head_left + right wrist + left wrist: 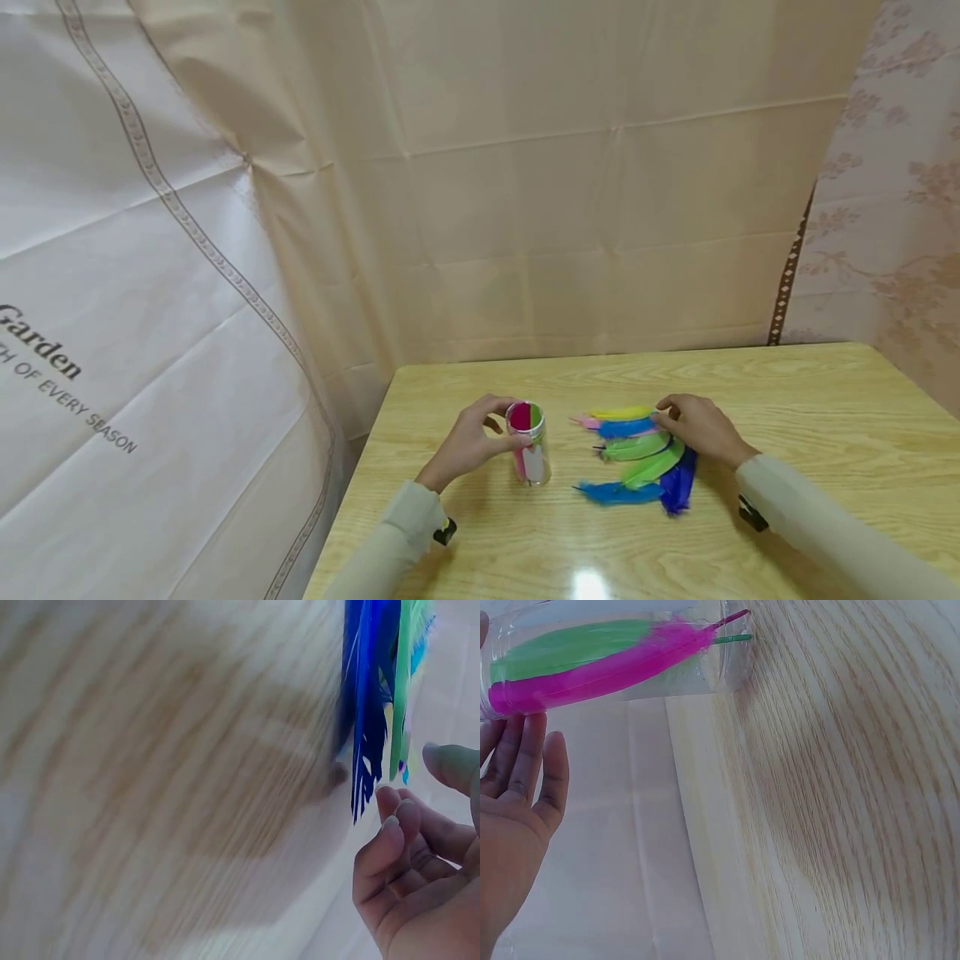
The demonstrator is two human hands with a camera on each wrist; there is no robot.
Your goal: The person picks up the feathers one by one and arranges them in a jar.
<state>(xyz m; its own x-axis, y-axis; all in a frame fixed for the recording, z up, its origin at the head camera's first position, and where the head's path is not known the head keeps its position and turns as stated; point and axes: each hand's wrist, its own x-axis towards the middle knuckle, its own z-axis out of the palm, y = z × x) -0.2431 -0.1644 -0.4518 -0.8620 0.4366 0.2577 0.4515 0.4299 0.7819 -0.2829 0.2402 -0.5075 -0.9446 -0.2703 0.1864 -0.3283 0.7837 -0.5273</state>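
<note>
A clear plastic jar (pixel 536 465) stands upright on the table, with magenta, green and white feathers inside. My left hand (pixel 471 442) grips it near the rim, thumb on the near side and fingers behind. In the left wrist view, a magenta feather (pixel 607 671) and a green feather (pixel 570 649) show through the jar wall. At the right end of a fanned group of loose feathers (pixel 636 448) is my right hand (pixel 701 425), its fingers bent. The right wrist view shows its thumb apart from the fingers, with a dark blue feather (pixel 367 712) close beyond the fingertips.
The loose feathers are yellow, pink, blue and green, lying right of the jar. Beneath everything is a light wood-grain table (pixel 817 417). A beige cloth (pixel 555 208) hangs behind it, and a white printed cloth (pixel 150 333) hangs at left.
</note>
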